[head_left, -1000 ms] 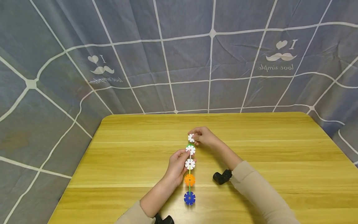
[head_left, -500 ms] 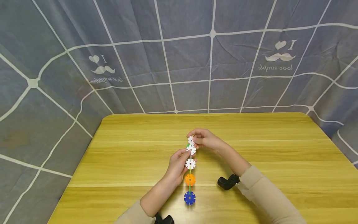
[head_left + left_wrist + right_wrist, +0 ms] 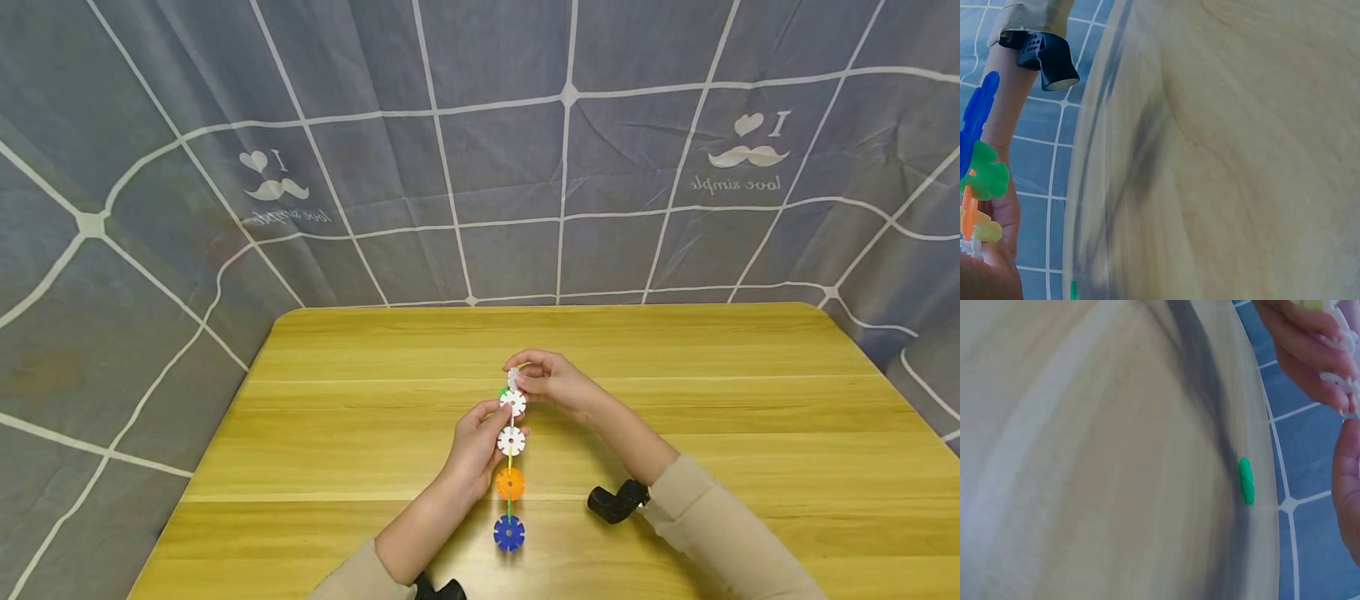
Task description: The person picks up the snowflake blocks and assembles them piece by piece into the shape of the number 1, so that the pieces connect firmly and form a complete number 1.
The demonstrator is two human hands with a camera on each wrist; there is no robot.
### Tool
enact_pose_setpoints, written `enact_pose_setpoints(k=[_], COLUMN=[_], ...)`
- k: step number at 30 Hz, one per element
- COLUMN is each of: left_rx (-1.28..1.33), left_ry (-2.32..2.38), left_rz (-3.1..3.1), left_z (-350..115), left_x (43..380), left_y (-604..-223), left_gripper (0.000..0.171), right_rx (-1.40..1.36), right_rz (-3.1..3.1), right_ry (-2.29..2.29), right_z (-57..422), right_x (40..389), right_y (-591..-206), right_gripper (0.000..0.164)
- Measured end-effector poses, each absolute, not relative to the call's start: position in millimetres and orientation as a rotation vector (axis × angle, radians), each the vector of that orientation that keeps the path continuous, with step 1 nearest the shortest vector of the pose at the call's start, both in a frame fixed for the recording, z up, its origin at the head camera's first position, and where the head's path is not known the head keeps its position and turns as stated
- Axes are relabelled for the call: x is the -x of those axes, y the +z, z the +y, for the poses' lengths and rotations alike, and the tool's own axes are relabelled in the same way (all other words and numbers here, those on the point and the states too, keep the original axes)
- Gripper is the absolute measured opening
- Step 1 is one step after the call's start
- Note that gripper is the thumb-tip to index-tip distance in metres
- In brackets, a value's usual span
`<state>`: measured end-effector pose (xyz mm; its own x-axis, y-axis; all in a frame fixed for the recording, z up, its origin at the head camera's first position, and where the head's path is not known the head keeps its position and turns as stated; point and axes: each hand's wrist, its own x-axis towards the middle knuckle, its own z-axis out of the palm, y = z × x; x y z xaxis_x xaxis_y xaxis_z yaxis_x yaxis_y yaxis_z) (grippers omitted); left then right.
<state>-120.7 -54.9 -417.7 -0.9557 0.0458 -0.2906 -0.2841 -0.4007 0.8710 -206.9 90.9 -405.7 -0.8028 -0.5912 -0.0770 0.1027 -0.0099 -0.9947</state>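
A chain of notched snowflake discs hangs toward the viewer in the head view: blue disc [image 3: 509, 533] at the near end, then an edge-on green disc [image 3: 986, 172], an orange disc [image 3: 510, 483], an edge-on yellow one and white discs. My left hand [image 3: 471, 446] pinches the chain, its thumb on the far white disc [image 3: 513, 404]. Just beyond, my right hand [image 3: 558, 383] pinches another white disc [image 3: 512, 377] between thumb and fingers, turned partly edge-on, right at the chain's far end. Its lower edge overlaps the chain there.
A loose green disc [image 3: 1246, 481] lies flat on the wooden table [image 3: 337, 417], partly hidden behind the chain in the head view. Black wrist cameras [image 3: 617, 502] are strapped at both sleeves. A grey-blue curtain [image 3: 510, 167] with white lines hangs behind the table.
My right hand has come slightly nearer, bringing its white disc closer to the chain's far end and turning it more edge-on. The left hand keeps its hold almost unmoved.
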Motion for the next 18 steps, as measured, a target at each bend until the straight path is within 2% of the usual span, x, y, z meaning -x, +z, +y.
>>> enact_pose_setpoints(k=[11, 18], left_rx=[0.321, 0.317], left_ry=[2.467, 2.469], left_rz=[1.677, 1.714], left_z=[-52.6, -48.9], left_x=[119.2, 116.8], left_y=[-417.3, -416.6], left_gripper=[0.025, 0.022], right_rx=[0.502, 0.489], right_rz=[1.869, 2.150], right_ry=[-1.907, -1.850], right_z=[89.9, 86.0], right_x=[196.7, 191.0], right_y=[-407.8, -405.0], right_gripper=[0.040, 0.036])
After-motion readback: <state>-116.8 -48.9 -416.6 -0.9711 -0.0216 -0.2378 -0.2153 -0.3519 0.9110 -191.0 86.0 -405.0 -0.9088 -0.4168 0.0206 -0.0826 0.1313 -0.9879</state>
